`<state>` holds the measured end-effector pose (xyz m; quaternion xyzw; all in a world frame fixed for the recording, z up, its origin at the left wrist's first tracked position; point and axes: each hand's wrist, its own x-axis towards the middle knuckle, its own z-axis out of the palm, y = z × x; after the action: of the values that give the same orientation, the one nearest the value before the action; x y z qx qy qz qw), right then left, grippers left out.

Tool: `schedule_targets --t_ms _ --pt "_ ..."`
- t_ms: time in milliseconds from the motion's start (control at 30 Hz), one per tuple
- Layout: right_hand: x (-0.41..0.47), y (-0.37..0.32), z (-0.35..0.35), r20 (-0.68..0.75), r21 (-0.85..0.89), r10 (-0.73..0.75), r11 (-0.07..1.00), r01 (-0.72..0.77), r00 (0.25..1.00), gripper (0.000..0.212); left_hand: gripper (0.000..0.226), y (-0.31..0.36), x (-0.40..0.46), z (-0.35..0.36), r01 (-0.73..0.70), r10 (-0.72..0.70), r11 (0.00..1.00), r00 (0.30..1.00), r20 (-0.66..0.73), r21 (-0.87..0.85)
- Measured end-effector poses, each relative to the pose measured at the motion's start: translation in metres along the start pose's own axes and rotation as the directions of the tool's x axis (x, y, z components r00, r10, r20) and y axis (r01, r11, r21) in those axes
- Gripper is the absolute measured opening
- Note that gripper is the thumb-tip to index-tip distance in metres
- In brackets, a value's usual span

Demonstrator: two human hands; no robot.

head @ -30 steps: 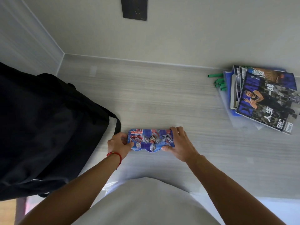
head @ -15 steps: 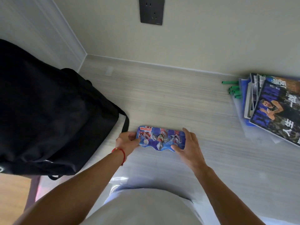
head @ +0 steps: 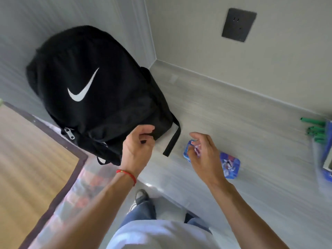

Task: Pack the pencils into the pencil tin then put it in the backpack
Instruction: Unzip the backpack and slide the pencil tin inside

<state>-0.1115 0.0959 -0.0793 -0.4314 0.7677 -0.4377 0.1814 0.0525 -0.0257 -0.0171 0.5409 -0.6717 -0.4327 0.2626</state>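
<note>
Black backpack [head: 93, 83] stands at desk [head: 233, 123] left corner, left hand [head: 137, 150] pinching its lower fabric, right hand [head: 204, 155] loosely curled, empty, over closed blue pencil tin [head: 230, 165] lying flat on desk, green markers [head: 316, 129] far right.
</note>
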Motion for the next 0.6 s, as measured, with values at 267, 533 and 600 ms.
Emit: schedule_targets --t_ms 267,533,600 --pt "0.018 -0.141 0.124 0.176 0.073 -0.264 0.964 0.255 0.948 0.023 0.034 -0.017 0.033 -0.146 -0.156 0.133 0.984 0.966 -0.220 -0.088" --pt "0.017 -0.233 0.259 0.079 -0.293 -0.244 0.921 0.257 0.966 0.035 0.038 -0.067 0.079 -0.244 -0.309 0.299 0.951 0.924 -0.239 -0.005" --pt "0.016 -0.238 0.272 0.029 -0.402 -0.213 0.892 0.207 0.977 0.034 0.039 -0.071 0.086 -0.249 -0.334 0.335 0.942 0.928 -0.162 0.037"
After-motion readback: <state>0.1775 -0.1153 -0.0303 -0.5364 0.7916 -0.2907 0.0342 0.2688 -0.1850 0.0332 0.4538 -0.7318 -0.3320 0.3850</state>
